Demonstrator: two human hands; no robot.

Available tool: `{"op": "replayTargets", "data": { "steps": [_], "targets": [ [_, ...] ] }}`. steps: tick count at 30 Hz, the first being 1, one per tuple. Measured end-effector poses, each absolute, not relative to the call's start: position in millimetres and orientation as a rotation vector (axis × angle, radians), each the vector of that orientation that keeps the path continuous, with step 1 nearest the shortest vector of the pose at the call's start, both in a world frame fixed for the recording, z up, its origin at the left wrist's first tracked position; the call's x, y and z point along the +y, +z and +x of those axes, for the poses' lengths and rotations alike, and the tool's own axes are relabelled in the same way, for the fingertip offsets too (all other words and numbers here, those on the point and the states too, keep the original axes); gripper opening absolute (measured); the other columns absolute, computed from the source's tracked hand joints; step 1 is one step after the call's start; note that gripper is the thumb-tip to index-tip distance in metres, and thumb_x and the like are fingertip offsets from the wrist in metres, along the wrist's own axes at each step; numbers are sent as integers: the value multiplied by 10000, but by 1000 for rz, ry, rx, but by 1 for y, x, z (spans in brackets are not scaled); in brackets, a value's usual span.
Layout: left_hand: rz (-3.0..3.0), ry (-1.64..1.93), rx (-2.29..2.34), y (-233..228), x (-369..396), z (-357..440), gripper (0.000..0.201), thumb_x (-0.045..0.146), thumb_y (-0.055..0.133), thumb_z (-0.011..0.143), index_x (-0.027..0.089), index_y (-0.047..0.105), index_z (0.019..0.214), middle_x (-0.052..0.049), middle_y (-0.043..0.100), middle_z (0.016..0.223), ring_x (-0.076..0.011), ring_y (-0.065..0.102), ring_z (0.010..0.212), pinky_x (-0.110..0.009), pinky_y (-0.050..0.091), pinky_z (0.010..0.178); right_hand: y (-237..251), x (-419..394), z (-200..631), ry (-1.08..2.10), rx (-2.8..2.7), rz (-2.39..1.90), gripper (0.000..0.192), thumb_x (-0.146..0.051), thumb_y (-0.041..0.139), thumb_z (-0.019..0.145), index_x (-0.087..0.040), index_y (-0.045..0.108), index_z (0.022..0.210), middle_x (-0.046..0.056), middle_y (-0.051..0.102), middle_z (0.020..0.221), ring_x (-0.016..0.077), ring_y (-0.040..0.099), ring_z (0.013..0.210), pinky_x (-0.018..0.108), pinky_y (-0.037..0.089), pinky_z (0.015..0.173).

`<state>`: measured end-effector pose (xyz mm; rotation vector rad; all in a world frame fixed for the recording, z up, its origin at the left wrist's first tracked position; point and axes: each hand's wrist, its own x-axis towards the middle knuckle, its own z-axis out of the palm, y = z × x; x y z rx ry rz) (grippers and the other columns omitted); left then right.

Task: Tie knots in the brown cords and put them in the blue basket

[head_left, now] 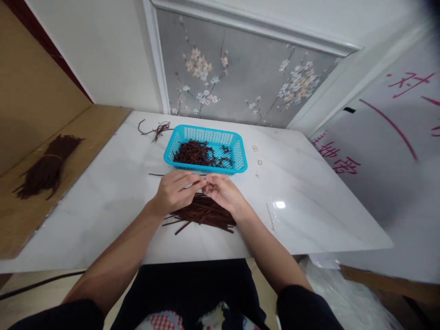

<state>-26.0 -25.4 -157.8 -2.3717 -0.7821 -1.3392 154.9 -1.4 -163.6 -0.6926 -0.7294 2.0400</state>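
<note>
white tabletop [103, 192], thin dk-brown strips [202, 213], loose pile

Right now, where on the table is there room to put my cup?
Bare marble table lies left of the left hand, and right of the right hand. It's crowded between the blue basket and the strip pile.

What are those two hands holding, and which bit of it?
Both hands, left hand and right hand, meet over the pile of dark brown strips, fingertips pinched together. They seem to pinch one thin strip between them, but which part cannot be told.
</note>
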Motion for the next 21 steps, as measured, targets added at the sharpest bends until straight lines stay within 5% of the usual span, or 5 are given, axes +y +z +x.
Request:
{"op": "replayTargets", "data": {
  "steps": [6, 10, 21],
  "targets": [
    [-2320, -1879, -1360, -159, -33, -6, 40, 207, 671, 860, 214, 688, 895, -16, 740, 826, -130, 695, 733, -241, 568, 694, -162, -1, 156, 1949, -787, -648, 105, -194, 826, 671, -151, 731, 655, -20, 650, 607, 65, 579, 591, 184, 488, 622],
    [-2413, -2178, -1937, -154, -36, 2, 192, 379, 661, 868, 188, 665, 855, -16, 671, 793, -134, 652, 695, -212, 553, 572, -162, -2, 158, 1871, -846, -662, 121, -225, 848, 655, -163, 750, 689, -10, 676, 647, 85, 599, 623, 222, 496, 661],
    [-2395, -2268, -2219, -145, -39, 5, 236, 395, 720, 800, 166, 682, 838, -47, 652, 816, -152, 631, 704, -229, 599, 498, -164, 0, 159, 1645, -990, -740, 122, -254, 858, 648, -227, 772, 730, -25, 718, 705, 110, 602, 658, 284, 494, 725]
  ]
}}
